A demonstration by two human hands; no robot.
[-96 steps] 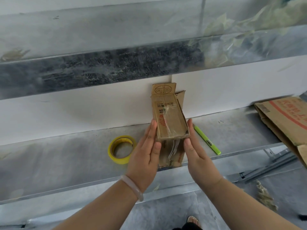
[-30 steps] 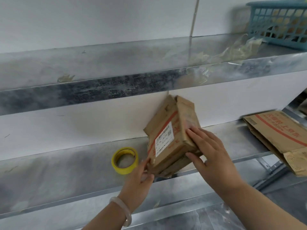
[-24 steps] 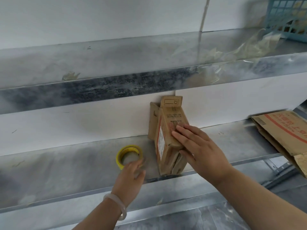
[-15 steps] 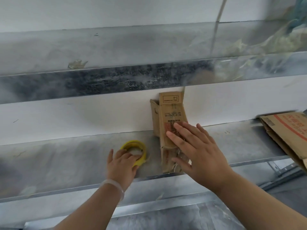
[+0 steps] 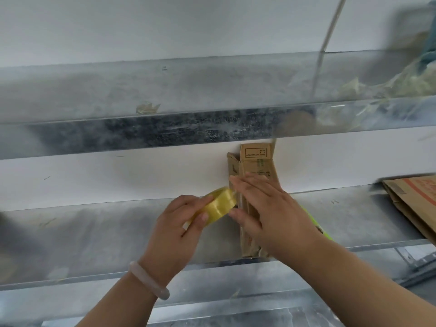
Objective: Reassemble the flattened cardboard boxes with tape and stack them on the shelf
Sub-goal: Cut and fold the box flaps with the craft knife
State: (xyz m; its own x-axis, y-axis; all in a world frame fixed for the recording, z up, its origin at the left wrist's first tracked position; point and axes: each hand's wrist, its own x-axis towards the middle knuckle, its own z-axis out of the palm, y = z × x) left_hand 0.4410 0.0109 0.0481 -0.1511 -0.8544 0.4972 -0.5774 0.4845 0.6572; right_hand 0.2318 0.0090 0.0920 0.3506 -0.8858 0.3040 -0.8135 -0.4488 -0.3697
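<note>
A small brown cardboard box (image 5: 258, 166) lies lengthwise on the metal shelf (image 5: 94, 230), its far flap standing up against the white wall. My left hand (image 5: 179, 223) grips a yellow tape roll (image 5: 218, 205), lifted off the shelf and held just left of the box. My right hand (image 5: 266, 208) lies over the box's top with fingers stretched toward the roll, covering most of the box.
A flattened cardboard box with red print (image 5: 415, 204) lies at the shelf's right end. A green marker (image 5: 318, 225) peeks out behind my right forearm. An upper metal shelf (image 5: 165, 95) carries crumpled clear tape scraps (image 5: 387, 88) at the right.
My left hand left the box, reached the tape roll on the shelf, picked it up and brought it to the box. The box was turned and laid down; my right hand stays on it.
</note>
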